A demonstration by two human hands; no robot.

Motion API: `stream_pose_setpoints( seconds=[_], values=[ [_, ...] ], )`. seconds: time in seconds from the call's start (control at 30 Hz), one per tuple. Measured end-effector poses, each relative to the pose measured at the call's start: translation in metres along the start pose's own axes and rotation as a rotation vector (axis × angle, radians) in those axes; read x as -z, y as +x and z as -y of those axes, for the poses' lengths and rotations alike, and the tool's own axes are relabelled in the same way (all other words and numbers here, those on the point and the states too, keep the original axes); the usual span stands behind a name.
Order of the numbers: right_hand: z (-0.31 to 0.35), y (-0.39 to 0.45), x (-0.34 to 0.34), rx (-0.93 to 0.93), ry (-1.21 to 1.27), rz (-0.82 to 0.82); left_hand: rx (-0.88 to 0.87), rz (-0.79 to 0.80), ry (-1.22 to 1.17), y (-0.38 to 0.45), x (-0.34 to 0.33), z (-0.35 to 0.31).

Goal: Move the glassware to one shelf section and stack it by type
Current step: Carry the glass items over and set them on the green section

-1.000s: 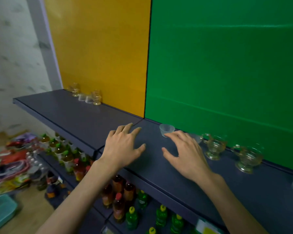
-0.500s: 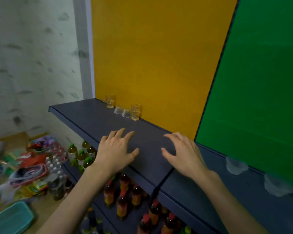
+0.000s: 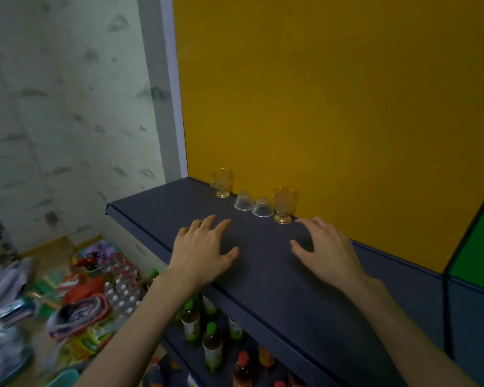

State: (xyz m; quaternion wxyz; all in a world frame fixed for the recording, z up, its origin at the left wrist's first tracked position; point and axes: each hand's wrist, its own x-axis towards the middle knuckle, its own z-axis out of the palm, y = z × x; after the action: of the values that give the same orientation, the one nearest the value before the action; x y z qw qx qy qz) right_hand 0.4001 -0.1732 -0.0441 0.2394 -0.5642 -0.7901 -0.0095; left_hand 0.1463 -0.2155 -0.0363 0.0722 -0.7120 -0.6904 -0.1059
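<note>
Both hands hover over the shelf, nothing held!

Left hand [image 3: 204,247] and right hand [image 3: 326,248] spread empty; footed glasses [image 3: 283,205] and upturned cups [image 3: 261,207] wait against the yellow panel [image 3: 319,107]. Likely fragile, slick: take each by the bowl.

bottles [image 3: 191,323] below, clutter [image 3: 76,300] on floor

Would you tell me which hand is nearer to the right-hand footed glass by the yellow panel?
Right. The right hand has fingertips just right of the footed glass; the left hand sits farther, down-left of it.
</note>
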Motion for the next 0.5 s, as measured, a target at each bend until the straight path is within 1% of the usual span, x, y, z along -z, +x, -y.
stream_pose_setpoints(
  seconds=[0.2, 0.5],
  values=[
    [0.008, 0.052, -0.019, -0.101, -0.007, -0.06, -0.102, 0.001, -0.017, 0.074, -0.008, 0.036],
    [0.012, 0.096, -0.049, -0.3, -0.051, -0.129, -0.264, 0.038, -0.12, 0.179, -0.05, 0.069]
  ],
)
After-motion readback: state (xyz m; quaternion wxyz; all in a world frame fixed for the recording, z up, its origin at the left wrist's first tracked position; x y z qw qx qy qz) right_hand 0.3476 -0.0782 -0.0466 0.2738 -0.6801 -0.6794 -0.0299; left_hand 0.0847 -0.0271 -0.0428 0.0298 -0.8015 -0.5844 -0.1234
